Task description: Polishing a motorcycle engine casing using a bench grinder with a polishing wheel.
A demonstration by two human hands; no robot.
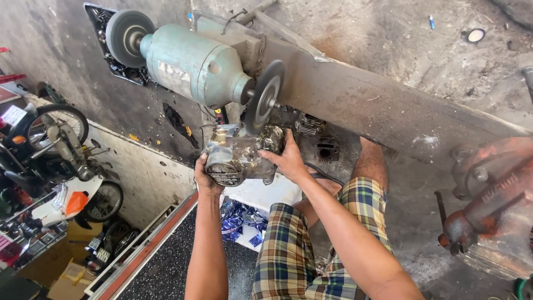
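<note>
Both hands grip one thing: a grey, dirty cast-metal engine part [240, 154], blocky with a round opening at its left end. The left hand [204, 176] is closed around this near-left end from below, with the fingers curled under the round opening. The right hand [287, 158] lies on the right side of the part, fingers spread flat and pressed against the metal, so it is closed on it only partly. The long axis of the part runs left to right between the two hands, and its upper face is touching, or almost touching, the dark round wheel [262, 99] of a pale green bench grinder [194, 64] directly above. The right hand is the nearer one to this wheel. The grinder sits on a long, worn grey beam [377, 105]. At the right stands a rusty red vise [488, 205]. Below are the person's plaid shorts [300, 250], and far left, parked motorbikes [61, 166].
</note>
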